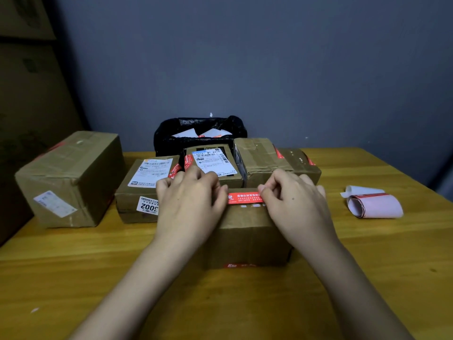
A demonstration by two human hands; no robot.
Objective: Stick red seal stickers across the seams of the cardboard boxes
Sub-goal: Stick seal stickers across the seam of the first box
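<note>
Here, left hand point(190, 192) and right hand point(290, 195), fingers curled, pinch red sticker point(245, 198) over box point(247, 231).

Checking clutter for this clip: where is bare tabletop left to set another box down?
Bare wood lies in front of the near box outside the forearms, and around the sticker roll at right. The far middle is crowded: boxes packed up to the black bin.

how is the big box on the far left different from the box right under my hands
The big box on the left stands untouched, apart from both hands; the near box sits under the left hand and right hand.
The near box is getting a red seal sticker, held at both ends along its top far edge; the left box shows a small white label on its front.
Both are brown cardboard on the wooden table.
</note>
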